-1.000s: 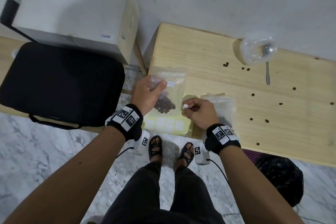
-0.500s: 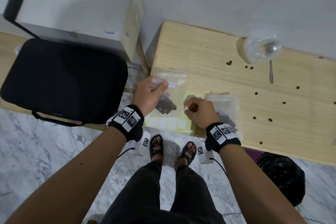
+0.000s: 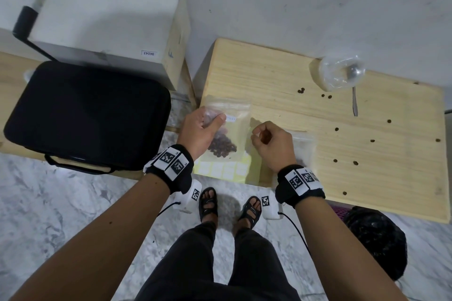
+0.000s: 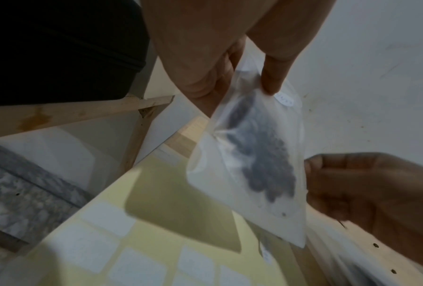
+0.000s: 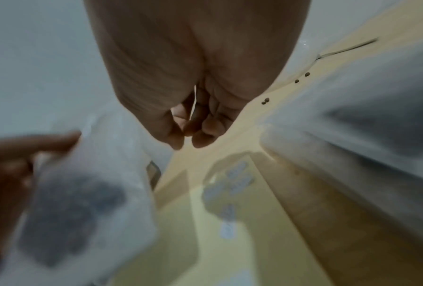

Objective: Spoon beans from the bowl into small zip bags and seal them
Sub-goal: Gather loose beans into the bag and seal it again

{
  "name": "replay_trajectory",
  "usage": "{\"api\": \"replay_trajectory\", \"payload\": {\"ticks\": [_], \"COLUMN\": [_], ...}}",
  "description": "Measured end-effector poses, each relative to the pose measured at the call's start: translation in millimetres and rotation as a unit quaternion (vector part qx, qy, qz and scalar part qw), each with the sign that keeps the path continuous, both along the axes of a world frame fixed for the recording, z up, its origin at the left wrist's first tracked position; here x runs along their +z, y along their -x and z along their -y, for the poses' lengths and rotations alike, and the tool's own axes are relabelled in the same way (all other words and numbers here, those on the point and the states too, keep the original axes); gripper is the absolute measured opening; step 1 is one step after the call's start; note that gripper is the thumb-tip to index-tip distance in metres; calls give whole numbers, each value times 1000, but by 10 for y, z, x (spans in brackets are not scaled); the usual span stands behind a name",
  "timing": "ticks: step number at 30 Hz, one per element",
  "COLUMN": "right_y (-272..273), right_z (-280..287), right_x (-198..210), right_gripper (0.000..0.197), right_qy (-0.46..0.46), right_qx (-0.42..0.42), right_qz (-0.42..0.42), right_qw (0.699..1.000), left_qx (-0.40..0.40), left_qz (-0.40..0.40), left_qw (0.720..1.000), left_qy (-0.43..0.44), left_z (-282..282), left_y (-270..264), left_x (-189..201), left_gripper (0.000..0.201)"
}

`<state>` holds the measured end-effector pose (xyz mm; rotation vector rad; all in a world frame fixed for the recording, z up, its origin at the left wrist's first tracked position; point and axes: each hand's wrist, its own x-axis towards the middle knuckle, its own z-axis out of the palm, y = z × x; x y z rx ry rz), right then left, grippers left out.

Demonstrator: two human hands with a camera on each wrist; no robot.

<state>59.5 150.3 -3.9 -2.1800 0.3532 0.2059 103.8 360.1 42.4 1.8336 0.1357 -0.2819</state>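
My left hand (image 3: 199, 131) pinches the zip bag (image 3: 228, 129) by its upper corner, thumb in front and the other fingers (image 4: 271, 77) behind the film, so the bag hangs clear above the sticker sheet (image 3: 223, 168) with the beans (image 3: 222, 145) slumped into the bottom. My right hand (image 3: 272, 144) hovers just beside the bag's free edge, fingers curled in with the tips nearly touching; I cannot tell whether they hold a sticker (the view is too blurred there). To finish this bag well, I judge I should hold the top strip taut with my left fingers, keep the beans below the zip line, then run my right thumb and forefinger along the seal from my left fingers outward until no gap remains. The clear bowl (image 3: 341, 73) and its spoon (image 3: 354, 102) sit well away from both hands on the wooden surface (image 3: 281, 85), among stray beans (image 3: 336, 129).
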Motion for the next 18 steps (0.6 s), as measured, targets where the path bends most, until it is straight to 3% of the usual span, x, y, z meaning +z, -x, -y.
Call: {"api": "replay_trajectory", "payload": {"ticks": [3,5,8,15,18], "right_y": [-99,-184,-284,-404,-423], "right_z": [-34,-63,-91,-14,43], "right_x": [258,463,718,1135,1354], "right_gripper": [11,8,26,32,24], "right_qy": [-132,-194,-249,-230,-217], "right_qx": [-84,-92,-74,-61,-67], "right_qz": [41,49,68,89,104], "right_qw": [987,975,963,967,968], "left_qx": [7,5,13,-49,-73], "left_qz": [-4,-8,13,76,82], "left_qw": [1000,1000,1000,995,992], "left_qy": [-7,0,17,29,69], "left_z": [24,69,144,247,271], "left_y": [-35,-63,-108,-247,-289], "left_x": [32,106,254,658,830], "left_gripper": [46,37,34,40,23]}}
